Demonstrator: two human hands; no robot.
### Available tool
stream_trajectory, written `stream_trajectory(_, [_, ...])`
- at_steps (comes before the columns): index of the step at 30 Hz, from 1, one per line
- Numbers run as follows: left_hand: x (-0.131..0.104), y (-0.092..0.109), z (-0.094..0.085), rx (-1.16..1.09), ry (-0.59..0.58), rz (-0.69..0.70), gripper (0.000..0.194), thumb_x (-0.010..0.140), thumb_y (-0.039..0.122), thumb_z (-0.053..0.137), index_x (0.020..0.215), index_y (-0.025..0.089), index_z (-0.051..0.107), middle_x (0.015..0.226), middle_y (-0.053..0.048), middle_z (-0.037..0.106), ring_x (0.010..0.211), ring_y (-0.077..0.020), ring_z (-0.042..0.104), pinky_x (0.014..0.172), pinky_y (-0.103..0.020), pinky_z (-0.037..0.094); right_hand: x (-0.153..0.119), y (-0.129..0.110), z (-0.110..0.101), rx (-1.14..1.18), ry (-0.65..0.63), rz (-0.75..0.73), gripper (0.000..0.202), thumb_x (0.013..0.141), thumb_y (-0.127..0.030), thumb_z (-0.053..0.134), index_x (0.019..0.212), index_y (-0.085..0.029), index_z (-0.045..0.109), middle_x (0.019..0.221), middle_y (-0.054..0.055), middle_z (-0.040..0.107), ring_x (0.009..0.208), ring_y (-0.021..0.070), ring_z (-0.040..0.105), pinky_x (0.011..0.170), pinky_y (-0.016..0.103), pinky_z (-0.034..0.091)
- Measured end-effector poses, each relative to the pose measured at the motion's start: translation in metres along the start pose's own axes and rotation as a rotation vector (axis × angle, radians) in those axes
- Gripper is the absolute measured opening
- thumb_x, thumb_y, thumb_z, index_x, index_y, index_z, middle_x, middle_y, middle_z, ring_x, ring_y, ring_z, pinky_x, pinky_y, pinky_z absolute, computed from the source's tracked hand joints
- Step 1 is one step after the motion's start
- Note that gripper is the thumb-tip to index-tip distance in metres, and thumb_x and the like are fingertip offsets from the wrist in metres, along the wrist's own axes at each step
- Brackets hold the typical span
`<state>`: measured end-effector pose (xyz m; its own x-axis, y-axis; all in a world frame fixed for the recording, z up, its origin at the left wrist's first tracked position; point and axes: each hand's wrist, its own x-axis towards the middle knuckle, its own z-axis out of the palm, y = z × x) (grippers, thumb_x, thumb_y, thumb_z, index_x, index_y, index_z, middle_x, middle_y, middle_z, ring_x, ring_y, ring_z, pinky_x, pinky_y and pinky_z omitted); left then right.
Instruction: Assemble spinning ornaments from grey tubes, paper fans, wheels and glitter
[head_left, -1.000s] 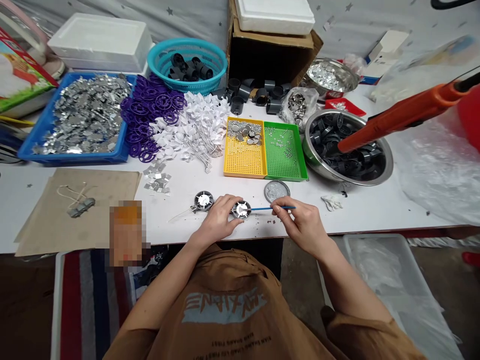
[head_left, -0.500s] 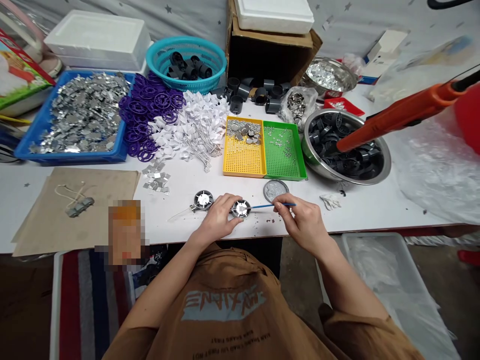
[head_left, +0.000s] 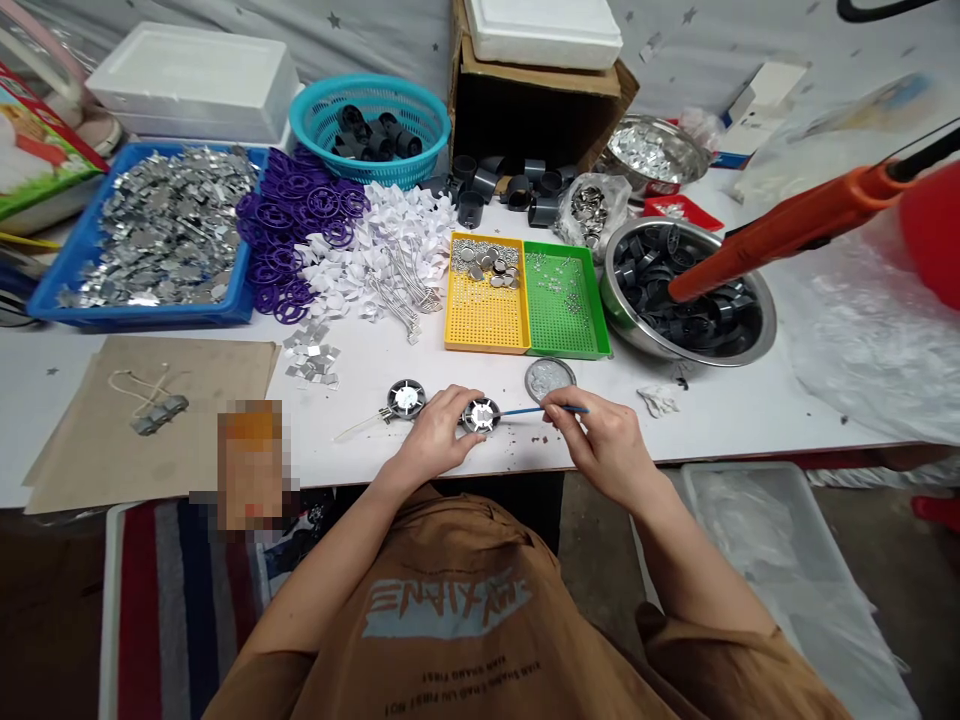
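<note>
My left hand (head_left: 439, 437) grips a round dark part (head_left: 481, 415) with a silvery spoked centre, thumb and fingers on its rim. A thin blue brush-like stick (head_left: 523, 410) is pinched in my right hand (head_left: 602, 440), its tip at the part's centre. Beside my left hand lies a similar round part (head_left: 406, 399) with a pale wire (head_left: 358, 428) running left. Just behind my right fingers sits a small round grey dish (head_left: 550, 380).
Yellow (head_left: 487, 322) and green (head_left: 568, 330) trays hold small metal pieces. On the right, an orange tool (head_left: 795, 225) slants over a steel bowl (head_left: 694, 357) of black parts. A blue tray (head_left: 142, 316), purple rings (head_left: 311, 205) and white pieces (head_left: 390, 235) lie left.
The view has shifted very slightly. Both hands keep their grips, and the stick's tip stays over the round part.
</note>
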<state>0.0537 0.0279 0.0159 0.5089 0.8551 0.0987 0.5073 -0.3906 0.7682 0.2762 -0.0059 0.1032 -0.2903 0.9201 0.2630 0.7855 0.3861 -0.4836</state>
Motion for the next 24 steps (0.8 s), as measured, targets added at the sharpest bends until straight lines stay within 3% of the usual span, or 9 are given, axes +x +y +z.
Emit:
stream_trajectory(4, [0.000,-0.001,0.000,0.000,-0.004,0.002,0.046,0.080,0.023,0.067,0.123,0.020,0.051,0.115,-0.010,0.057,0.109,-0.0271,0.055,0.096,-0.043,0.047,0.004,0.005,0.006,-0.022,0.060,-0.061,0.014,0.094,-0.019,0.044,0.091,-0.021,0.058,0.080,0.005,0.068,0.073,0.0174,0.065,0.067,0.028,0.047])
stream_trajectory(11, [0.000,0.000,0.000,-0.004,0.000,-0.020,0.047,0.078,0.021,0.068,0.122,0.021,0.052,0.115,-0.010,0.058,0.109,-0.0274,0.055,0.095,-0.044,0.047,-0.008,-0.005,-0.004,-0.018,-0.036,-0.039,0.015,0.095,-0.020,0.044,0.090,-0.020,0.058,0.077,0.004,0.066,0.069,0.0162,0.063,0.064,0.027,0.046])
stream_trajectory(18, [0.001,0.000,0.000,-0.010,-0.002,-0.024,0.047,0.078,0.021,0.069,0.121,0.019,0.052,0.115,-0.010,0.058,0.108,-0.0267,0.056,0.096,-0.043,0.047,-0.006,-0.007,-0.004,0.098,0.036,-0.082,0.014,0.093,-0.019,0.048,0.092,-0.020,0.062,0.078,0.003,0.069,0.072,0.0152,0.066,0.066,0.025,0.049])
stream_trajectory(24, [-0.001,0.002,-0.001,-0.010,0.005,-0.039,0.046,0.078,0.021,0.069,0.121,0.020,0.052,0.115,-0.009,0.058,0.108,-0.0264,0.056,0.095,-0.042,0.047,-0.009,-0.003,-0.001,0.333,0.152,0.159,0.009,0.091,-0.022,0.055,0.093,-0.019,0.063,0.075,0.001,0.068,0.063,0.0120,0.065,0.060,0.024,0.051])
